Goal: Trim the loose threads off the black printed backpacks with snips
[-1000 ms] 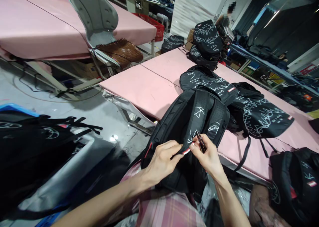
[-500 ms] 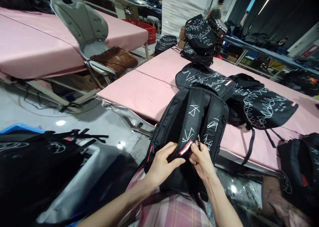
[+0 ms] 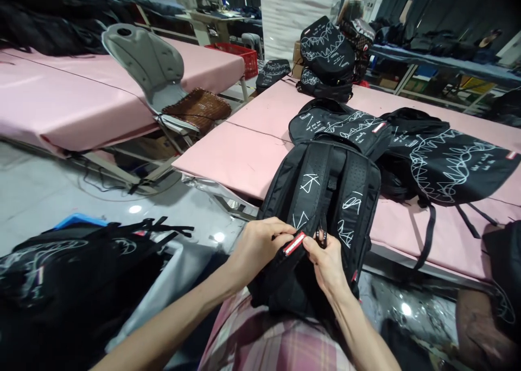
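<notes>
A black backpack [image 3: 325, 197] with white scribble marks leans from my lap onto the edge of the pink table [image 3: 244, 148], its back panel and shoulder straps facing me. My left hand [image 3: 260, 246] is closed on the strap's lower end, where a small red and white label [image 3: 293, 243] shows. My right hand [image 3: 325, 260] pinches the same strap beside the label and also holds small black snips [image 3: 321, 235] poking up between its fingers.
More black backpacks [image 3: 439, 159] lie on the pink table, with a stack [image 3: 325, 56] at its far end. A heap of black bags [image 3: 73, 273] sits low on my left. A grey chair [image 3: 158, 72] with a woven seat stands by another pink table [image 3: 61, 105]. A person stands far back.
My view has swung a little left and down. Both hands stay on the strap end; the snips, raised and spread a second ago, are now tucked down in my right hand.
</notes>
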Motion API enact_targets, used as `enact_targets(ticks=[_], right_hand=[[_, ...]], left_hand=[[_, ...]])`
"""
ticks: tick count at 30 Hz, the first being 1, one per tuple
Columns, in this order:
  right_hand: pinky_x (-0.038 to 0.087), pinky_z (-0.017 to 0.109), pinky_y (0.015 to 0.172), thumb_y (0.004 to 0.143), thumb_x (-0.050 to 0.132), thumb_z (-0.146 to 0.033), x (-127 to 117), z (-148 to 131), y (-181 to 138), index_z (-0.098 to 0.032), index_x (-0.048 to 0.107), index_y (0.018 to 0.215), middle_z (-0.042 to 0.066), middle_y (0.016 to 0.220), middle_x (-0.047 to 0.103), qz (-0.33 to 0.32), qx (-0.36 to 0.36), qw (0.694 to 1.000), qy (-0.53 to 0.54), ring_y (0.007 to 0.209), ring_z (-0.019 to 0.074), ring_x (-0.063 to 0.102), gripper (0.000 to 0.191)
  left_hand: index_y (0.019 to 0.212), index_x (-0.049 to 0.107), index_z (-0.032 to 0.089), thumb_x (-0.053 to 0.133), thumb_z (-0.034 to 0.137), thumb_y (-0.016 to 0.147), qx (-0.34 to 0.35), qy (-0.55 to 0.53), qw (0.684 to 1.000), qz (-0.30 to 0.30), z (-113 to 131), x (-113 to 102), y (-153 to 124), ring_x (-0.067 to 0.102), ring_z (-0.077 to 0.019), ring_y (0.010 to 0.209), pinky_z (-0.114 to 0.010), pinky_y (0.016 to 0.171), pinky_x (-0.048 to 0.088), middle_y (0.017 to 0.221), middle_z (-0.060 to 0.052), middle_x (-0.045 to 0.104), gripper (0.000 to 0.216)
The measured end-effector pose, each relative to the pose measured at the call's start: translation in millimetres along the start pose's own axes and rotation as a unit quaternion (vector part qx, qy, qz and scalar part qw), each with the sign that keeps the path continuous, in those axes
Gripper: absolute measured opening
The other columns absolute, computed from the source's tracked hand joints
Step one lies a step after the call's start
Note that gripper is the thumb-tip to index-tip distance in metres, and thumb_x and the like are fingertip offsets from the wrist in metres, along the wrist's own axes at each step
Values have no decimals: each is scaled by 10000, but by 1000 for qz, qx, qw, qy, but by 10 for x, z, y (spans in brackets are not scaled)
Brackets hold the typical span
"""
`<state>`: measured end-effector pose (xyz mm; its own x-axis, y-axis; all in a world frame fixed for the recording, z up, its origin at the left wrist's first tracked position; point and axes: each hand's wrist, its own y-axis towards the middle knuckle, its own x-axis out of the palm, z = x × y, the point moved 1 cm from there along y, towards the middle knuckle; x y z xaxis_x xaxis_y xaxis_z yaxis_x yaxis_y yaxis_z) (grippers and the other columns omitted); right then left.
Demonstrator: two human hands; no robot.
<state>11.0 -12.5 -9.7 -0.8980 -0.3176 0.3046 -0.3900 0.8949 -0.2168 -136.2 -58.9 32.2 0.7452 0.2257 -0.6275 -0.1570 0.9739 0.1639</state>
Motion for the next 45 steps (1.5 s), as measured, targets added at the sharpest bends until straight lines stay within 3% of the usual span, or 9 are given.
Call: enact_targets(ticks=[8,16,23,31,34,37,41,45], right_hand=[[147,221,428,622,739,-365,-95,12,38,-174,421,551,-88,495,278,-4,9,1000,-3,463,49,188,377],[169,220,437,623,739,-373,-140,25,56,-168,441,549,-81,502,300,-2,-9,999,-31,472,50,206,370],[132,222,420,634,733,-372,-152,7,36,-179,408,545,-95,487,247,-17,15,1000,-3,453,45,165,389],[183,216,444,639,731,-368,-163,-26,49,-167,442,557,-78,519,302,-12,-7,999,-36,486,54,210,361],[204,214,450,646,720,-378,-169,-20,55,-164,461,569,-70,533,328,-10,-21,997,-73,500,60,239,344],[221,213,455,661,699,-390,-167,-22,59,-166,457,562,-67,526,333,-5,-28,993,-113,507,66,254,345],[238,216,463,678,676,-392,-153,-48,56,-168,453,553,-59,526,354,-4,-44,988,-147,514,72,265,341],[247,221,479,682,672,-384,-153,-62,47,-170,450,548,-58,528,359,-7,-46,986,-159,518,76,274,337]], left_hand=[[831,704,221,539,169,805,-15,27,998,-49,97,9,20,618,-104,723,-179,637,447,815,16,686,175],[740,690,212,531,149,797,-28,100,993,-49,119,85,30,601,-107,674,-192,614,423,772,17,673,180],[736,680,202,487,158,835,13,41,997,-60,132,38,36,591,-88,688,-169,626,423,757,22,653,222],[864,673,248,473,237,876,8,198,979,-54,219,72,-82,586,-85,686,-181,574,386,839,32,657,201],[875,653,244,496,224,865,24,287,956,-48,313,57,-106,577,-128,733,-222,562,364,845,22,648,158],[822,635,205,509,177,843,26,367,926,-86,444,26,-82,551,-181,750,-269,570,356,797,-14,622,130],[773,603,160,465,79,815,26,406,902,-145,515,33,-31,532,-198,736,-276,540,337,762,-52,588,165],[748,581,160,438,96,819,37,401,907,-118,439,102,-19,529,-207,727,-277,509,314,743,-61,570,172]])
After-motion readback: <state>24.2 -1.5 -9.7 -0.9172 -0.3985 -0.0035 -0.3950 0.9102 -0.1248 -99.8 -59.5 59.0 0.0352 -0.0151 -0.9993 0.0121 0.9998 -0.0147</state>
